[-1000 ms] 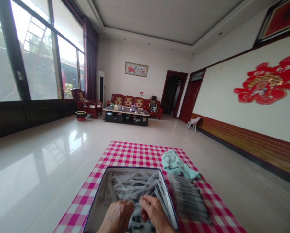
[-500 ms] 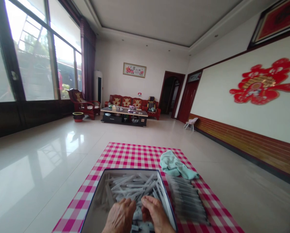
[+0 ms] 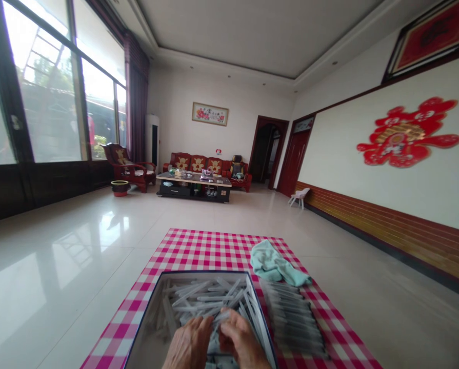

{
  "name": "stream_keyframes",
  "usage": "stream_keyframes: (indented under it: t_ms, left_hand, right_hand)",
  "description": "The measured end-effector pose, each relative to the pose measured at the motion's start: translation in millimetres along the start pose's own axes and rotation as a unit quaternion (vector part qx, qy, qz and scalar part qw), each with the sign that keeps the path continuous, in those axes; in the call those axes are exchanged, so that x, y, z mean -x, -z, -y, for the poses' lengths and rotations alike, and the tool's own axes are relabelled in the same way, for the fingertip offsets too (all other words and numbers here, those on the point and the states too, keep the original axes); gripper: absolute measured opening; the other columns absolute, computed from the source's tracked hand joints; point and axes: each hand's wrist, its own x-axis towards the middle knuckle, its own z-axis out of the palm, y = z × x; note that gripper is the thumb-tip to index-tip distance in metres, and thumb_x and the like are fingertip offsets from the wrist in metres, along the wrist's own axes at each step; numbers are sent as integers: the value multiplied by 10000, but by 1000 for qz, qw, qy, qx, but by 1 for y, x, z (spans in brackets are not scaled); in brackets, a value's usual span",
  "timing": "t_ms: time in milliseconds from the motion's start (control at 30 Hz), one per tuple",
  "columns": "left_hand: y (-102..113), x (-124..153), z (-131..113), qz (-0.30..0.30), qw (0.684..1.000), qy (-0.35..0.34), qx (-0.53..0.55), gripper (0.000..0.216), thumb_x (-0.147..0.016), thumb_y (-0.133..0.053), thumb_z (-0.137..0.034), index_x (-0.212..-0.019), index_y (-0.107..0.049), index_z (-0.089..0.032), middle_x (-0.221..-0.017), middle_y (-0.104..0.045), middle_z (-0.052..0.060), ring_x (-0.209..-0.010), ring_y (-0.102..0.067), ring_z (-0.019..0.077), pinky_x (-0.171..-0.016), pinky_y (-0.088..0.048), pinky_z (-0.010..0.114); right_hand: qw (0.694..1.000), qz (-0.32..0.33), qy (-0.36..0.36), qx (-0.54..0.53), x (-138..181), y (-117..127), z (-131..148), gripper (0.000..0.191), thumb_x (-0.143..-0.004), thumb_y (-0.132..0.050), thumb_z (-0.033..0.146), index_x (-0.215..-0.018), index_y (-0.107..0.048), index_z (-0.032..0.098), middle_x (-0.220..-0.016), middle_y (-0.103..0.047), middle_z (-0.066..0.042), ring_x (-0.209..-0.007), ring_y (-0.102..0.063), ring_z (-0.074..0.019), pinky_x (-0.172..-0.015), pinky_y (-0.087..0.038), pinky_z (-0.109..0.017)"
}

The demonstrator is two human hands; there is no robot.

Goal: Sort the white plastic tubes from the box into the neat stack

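My left hand and my right hand are close together over the near part of a shallow blue-edged box. Between their fingertips shows a translucent plastic tube, partly covered by the fingers. My right thumb and forefinger pinch it; the left fingers are bent together at its other side, their tips hidden. Many loose translucent tubes lie crisscrossed in the box beyond the hands. Under the hands are small greyish pieces, too blurred to name. To the right of the box, slim clear-and-dark sticks lie side by side, blurred.
A pink-and-white checked cloth covers the table. A mint-green cloth lies crumpled at the right, beyond the row of sticks. Further off stand a coffee table, a red wooden sofa and a small stool on the tiled floor.
The view has shifted slightly. My right hand's fingers have turned a little toward the left hand, and a translucent tube now shows between the fingertips.
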Motion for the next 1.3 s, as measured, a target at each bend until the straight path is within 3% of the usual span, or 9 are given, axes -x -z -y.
stream_keyframes:
  t_ms: [167,267,433,667,767,867,1033,1133,1300]
  left_hand:
    - [-12,2,10,-91,994,-21,63,473,-872,-360,-117,-1338,-342,-195,-905,-715,75,-764,-703,171,-627,-553,230]
    - [-11,0,10,-78,989,-31,125,540,-887,-334,-115,-1414,-249,-200,-951,-714,88,-807,-701,163,-652,-554,217]
    - [2,-4,6,-46,985,-29,163,589,-911,-376,-161,-1456,-161,-223,-1078,-681,104,-926,-677,174,-750,-551,237]
    - [15,-5,3,-79,989,18,120,662,-911,-457,-258,-1466,-96,-248,-1164,-642,103,-980,-656,194,-824,-539,295]
    - [11,-5,4,-88,991,13,105,620,-904,-473,-279,-1447,-175,-254,-1160,-649,102,-971,-663,196,-806,-546,279]
    - [7,-5,6,-108,989,13,103,565,-893,-481,-277,-1414,-261,-257,-1115,-669,83,-933,-673,189,-785,-549,263]
    - [5,-6,11,-135,981,71,122,446,-891,-431,-225,-1335,-392,-237,-928,-690,32,-799,-681,143,-706,-548,215]
    - [5,-6,13,-140,977,98,129,404,-889,-417,-235,-1292,-447,-229,-910,-687,30,-799,-677,141,-689,-544,217]
    - [6,-6,13,-118,972,130,154,383,-889,-408,-247,-1263,-487,-222,-945,-689,34,-825,-675,149,-716,-539,242]
  right_hand:
    - [993,-17,19,119,9,-5,14,355,-671,-636,342,-994,-619,195,-762,-635,-5,-686,-598,-169,-556,-435,-239]
    - [985,41,27,167,14,-9,20,279,-719,-621,420,-852,-666,179,-749,-662,-27,-702,-603,-179,-564,-439,-243]
    - [993,24,63,102,10,-13,20,309,-744,-609,469,-839,-667,181,-763,-688,-39,-741,-636,-196,-617,-480,-266]
    - [973,-118,189,53,2,42,80,407,-725,-621,554,-923,-607,198,-943,-703,-78,-852,-652,-244,-721,-522,-332]
    - [919,-175,272,227,5,87,108,392,-789,-564,496,-1025,-617,188,-974,-699,-104,-901,-642,-271,-780,-513,-365]
    - [810,-183,342,440,5,130,107,270,-809,-526,353,-975,-669,195,-983,-683,-115,-952,-621,-272,-851,-482,-380]
    - [702,-133,269,646,1,177,67,306,-806,-421,145,-927,-699,192,-897,-660,-101,-841,-627,-221,-780,-480,-319]
    - [676,-127,244,684,0,186,52,326,-799,-411,98,-922,-699,192,-885,-650,-95,-843,-617,-209,-777,-466,-289]
    - [678,-135,243,681,-1,188,47,370,-764,-423,51,-985,-684,190,-944,-647,-106,-890,-614,-220,-819,-459,-295]
